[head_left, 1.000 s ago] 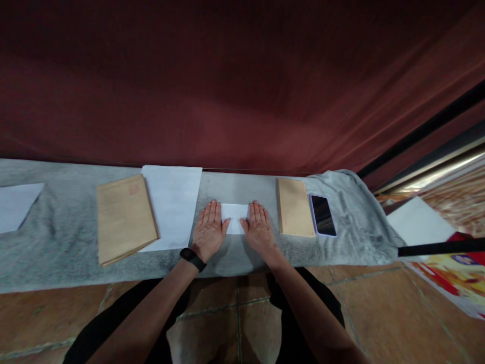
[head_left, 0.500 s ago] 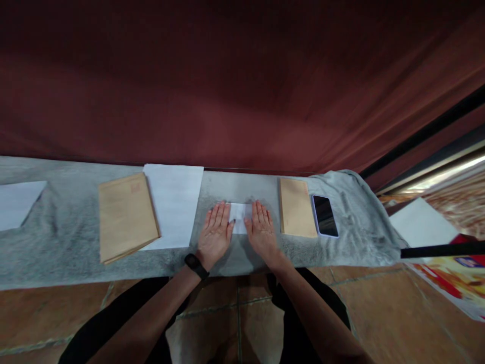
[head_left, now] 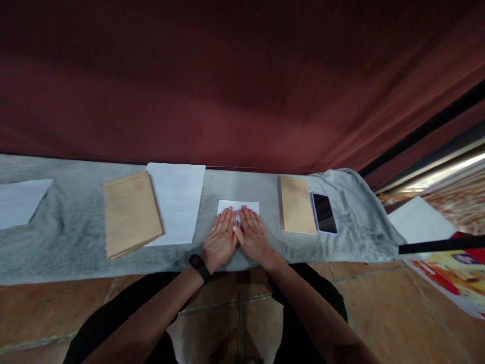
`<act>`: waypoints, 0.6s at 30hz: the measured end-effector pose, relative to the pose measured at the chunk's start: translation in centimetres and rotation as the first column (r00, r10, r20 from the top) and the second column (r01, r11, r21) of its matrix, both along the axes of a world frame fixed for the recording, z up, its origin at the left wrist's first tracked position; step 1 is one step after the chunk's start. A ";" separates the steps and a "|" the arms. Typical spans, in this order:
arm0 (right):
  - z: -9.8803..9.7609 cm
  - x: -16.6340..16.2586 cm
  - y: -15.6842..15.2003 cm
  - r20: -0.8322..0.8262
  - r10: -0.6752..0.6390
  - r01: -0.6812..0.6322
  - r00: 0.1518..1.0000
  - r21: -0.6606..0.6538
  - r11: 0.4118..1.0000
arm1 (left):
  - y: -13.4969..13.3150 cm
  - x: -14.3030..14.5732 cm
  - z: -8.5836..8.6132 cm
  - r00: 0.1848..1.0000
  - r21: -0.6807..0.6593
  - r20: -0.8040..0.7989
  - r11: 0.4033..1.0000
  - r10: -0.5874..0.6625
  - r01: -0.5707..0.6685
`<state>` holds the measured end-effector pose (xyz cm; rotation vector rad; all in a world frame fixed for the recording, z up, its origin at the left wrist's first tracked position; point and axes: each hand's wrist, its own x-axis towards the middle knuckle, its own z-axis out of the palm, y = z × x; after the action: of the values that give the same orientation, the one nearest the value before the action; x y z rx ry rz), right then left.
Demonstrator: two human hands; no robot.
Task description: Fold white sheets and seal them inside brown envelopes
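A small white piece of paper (head_left: 238, 204), perhaps folded, lies on the grey cloth in front of me. My left hand (head_left: 221, 235) rests flat on its left part, fingers stretched forward. Flat on the right part lies my right hand (head_left: 253, 233), its thumb touching or crossing the left thumb. Only the paper's far strip and a narrow gap between the hands show; the near part is hidden beneath the palms. Neither hand grips anything. A dark band with a watch-like face (head_left: 199, 267) is on my left wrist.
Brown envelopes (head_left: 132, 215) overlap white sheets (head_left: 178, 202) on the left. Another white sheet (head_left: 22, 202) lies at the far left. Right of my hands are smaller brown envelopes (head_left: 297, 205) and a phone (head_left: 325, 213). The grey cloth (head_left: 76, 242) ends at a red curtain (head_left: 235, 126).
Both hands have slid inward over the paper, from its two sides to its middle, and slightly nearer to me. The paper's far edge is now uncovered. The view has shifted slightly.
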<state>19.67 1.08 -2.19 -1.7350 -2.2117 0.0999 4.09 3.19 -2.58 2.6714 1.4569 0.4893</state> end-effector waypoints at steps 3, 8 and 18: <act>-0.4 -0.1 0.1 0.002 -0.032 0.032 0.999 -0.003 0.999 | -0.1 -0.2 -0.1 1.000 -0.003 0.004 1.000 0.007 -0.007; -0.8 -0.1 0.1 0.012 -0.113 0.113 0.994 0.007 0.994 | -0.5 -0.6 0.0 0.999 -0.022 -0.026 0.999 0.047 -0.048; -0.8 -0.1 0.1 0.016 -0.222 0.220 0.975 0.054 0.974 | -1.5 -1.8 0.6 0.997 -0.005 -0.080 1.000 0.023 -0.024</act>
<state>19.57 1.18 -3.04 -1.9479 -2.0010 -0.0291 2.29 1.64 -1.99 2.7020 1.5091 0.3835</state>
